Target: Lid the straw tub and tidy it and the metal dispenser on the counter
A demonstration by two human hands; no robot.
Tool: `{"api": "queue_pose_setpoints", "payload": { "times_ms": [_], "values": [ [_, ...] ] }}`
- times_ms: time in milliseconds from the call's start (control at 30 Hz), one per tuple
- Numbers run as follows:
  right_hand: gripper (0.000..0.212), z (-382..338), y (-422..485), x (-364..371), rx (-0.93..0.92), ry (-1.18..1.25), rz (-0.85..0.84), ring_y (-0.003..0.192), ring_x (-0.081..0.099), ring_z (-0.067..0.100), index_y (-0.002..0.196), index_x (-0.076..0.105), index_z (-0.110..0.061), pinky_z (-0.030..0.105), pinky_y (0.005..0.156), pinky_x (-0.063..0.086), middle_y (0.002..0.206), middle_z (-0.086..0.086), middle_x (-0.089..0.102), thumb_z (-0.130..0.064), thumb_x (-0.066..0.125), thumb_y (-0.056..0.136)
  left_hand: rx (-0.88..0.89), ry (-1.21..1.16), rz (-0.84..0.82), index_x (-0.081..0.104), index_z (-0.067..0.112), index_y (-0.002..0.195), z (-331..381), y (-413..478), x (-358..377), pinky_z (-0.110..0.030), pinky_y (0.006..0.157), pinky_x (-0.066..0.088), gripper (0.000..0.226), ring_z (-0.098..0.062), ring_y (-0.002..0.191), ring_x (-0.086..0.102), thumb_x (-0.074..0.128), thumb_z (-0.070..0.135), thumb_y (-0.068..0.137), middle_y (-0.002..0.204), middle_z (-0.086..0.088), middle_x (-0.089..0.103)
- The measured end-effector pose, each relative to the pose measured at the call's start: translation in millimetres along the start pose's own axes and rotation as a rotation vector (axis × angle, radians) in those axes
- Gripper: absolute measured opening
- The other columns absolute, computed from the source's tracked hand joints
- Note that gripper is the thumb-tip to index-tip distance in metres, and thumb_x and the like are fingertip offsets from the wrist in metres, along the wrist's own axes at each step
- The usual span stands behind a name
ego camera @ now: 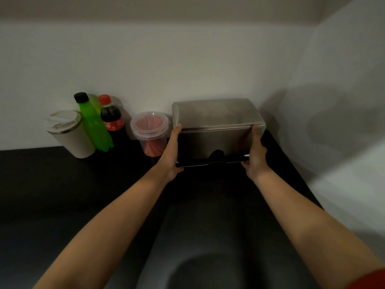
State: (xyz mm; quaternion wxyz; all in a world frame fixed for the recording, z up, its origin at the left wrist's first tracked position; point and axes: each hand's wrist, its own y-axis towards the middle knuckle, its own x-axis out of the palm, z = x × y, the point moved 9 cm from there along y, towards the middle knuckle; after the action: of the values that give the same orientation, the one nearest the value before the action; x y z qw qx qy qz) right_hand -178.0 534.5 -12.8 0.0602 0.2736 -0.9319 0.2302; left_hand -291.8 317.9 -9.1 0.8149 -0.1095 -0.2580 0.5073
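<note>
The worktop (62,184) is a dark, near-black matte surface filling the lower half of the frame, running from the left edge to the lower right. A plain white rear wall (145,59) spans the upper half of the frame and meets the worktop along a straight horizontal line left of centre. A second white wall (343,69) occupies the right side of the frame and joins the rear wall at an inside corner in the upper right. Lighting is dim and uneven. Soft grey shadows fall on the right wall and in the corner. A broad, faint sheen lies on the worktop at lower centre.
</note>
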Motion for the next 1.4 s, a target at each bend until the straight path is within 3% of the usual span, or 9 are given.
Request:
{"api": "queue_pose_setpoints", "payload": {
  "times_ms": [133, 300, 500, 600, 667, 733, 1067, 1233, 1400],
  "values": [
    [0.106, 1, 1, -1, 0.003, 0.010, 0.023, 0.123, 0.047, 0.023, 0.143, 0.025, -0.024, 0.043, 0.102, 0.044, 0.140, 0.003, 0.042, -0.077, 0.062, 0.059, 0.008, 0.011, -0.018, 0.059, 0.038, 0.090, 2, 2, 0, -0.026, 0.050, 0.054, 0.056, -0.013, 0.068, 0.071, 0.064, 0.078, 0.050, 0.068, 0.009, 0.074],
    [0.108, 3, 2, -3, -0.006, 0.028, 0.053, 0.124, 0.046, 0.024, 0.141, 0.024, -0.024, 0.044, 0.102, 0.043, 0.140, 0.004, 0.042, -0.078, 0.062, 0.056, 0.008, 0.036, -0.005, 0.059, 0.041, 0.089, 3, 2, -2, -0.030, 0.059, 0.052, 0.053, -0.013, 0.083, 0.065, 0.063, 0.078, 0.051, 0.081, 0.010, 0.071],
    [0.103, 2, 2, -3, -0.013, 0.023, 0.035, 0.126, 0.043, 0.025, 0.142, 0.020, -0.025, 0.045, 0.107, 0.039, 0.142, 0.004, 0.038, -0.075, 0.061, 0.062, 0.024, 0.002, 0.005, 0.058, 0.038, 0.087, 3, -2, -1, -0.028, 0.054, 0.055, 0.054, -0.011, 0.069, 0.071, 0.066, 0.077, 0.051, 0.075, 0.008, 0.074],
    [0.105, -3, 4, -5, -0.040, -0.049, 0.012, 0.133, 0.035, 0.027, 0.146, 0.017, -0.022, 0.047, 0.112, 0.031, 0.147, 0.006, 0.035, -0.076, 0.057, 0.065, 0.013, -0.003, -0.001, 0.061, 0.032, 0.101, 2, -8, 3, -0.037, 0.078, 0.056, 0.072, -0.015, 0.092, 0.068, 0.065, 0.081, 0.048, 0.104, 0.004, 0.069],
    [0.101, -4, 3, -5, -0.046, -0.051, 0.007, 0.132, 0.037, 0.027, 0.146, 0.019, -0.024, 0.049, 0.111, 0.031, 0.147, 0.005, 0.036, -0.075, 0.057, 0.067, 0.005, 0.021, 0.016, 0.053, 0.026, 0.130, 3, -11, 5, -0.047, 0.102, 0.042, 0.108, -0.022, 0.119, 0.056, 0.063, 0.087, 0.041, 0.133, -0.002, 0.057],
    [0.099, -3, 0, -3, -0.044, -0.020, 0.011, 0.131, 0.039, 0.026, 0.145, 0.019, -0.027, 0.050, 0.111, 0.031, 0.147, 0.003, 0.037, -0.074, 0.058, 0.067, 0.053, 0.029, 0.054, 0.043, 0.023, 0.141, 6, -13, 4, -0.048, 0.108, 0.035, 0.125, -0.027, 0.127, 0.048, 0.061, 0.089, 0.036, 0.141, -0.005, 0.050],
    [0.104, -2, -2, -2, -0.033, -0.026, 0.032, 0.133, 0.036, 0.027, 0.146, 0.015, -0.027, 0.050, 0.111, 0.031, 0.150, 0.004, 0.030, -0.077, 0.056, 0.065, 0.087, 0.009, 0.168, 0.045, 0.017, 0.139, 10, -19, -5, -0.051, 0.105, 0.038, 0.123, -0.030, 0.124, 0.050, 0.064, 0.083, 0.037, 0.138, -0.007, 0.052],
    [0.100, -4, -7, -5, 0.000, -0.067, 0.019, 0.130, 0.038, 0.030, 0.146, 0.018, -0.027, 0.051, 0.107, 0.033, 0.149, 0.004, 0.032, -0.077, 0.053, 0.067, 0.086, 0.097, 0.167, 0.047, 0.020, 0.136, 13, -24, -11, -0.055, 0.103, 0.036, 0.098, -0.028, 0.122, 0.047, 0.058, 0.080, 0.060, 0.134, -0.002, 0.051],
    [0.098, 6, -19, -17, 0.000, -0.160, 0.033, 0.126, 0.040, 0.029, 0.146, 0.027, -0.020, 0.047, 0.104, 0.035, 0.144, 0.006, 0.039, -0.076, 0.052, 0.069, 0.255, 0.140, 0.165, 0.048, 0.019, 0.136, 11, -33, -16, -0.046, 0.107, 0.036, 0.087, -0.020, 0.124, 0.047, 0.066, 0.068, 0.066, 0.136, 0.001, 0.053]
  ]
}}
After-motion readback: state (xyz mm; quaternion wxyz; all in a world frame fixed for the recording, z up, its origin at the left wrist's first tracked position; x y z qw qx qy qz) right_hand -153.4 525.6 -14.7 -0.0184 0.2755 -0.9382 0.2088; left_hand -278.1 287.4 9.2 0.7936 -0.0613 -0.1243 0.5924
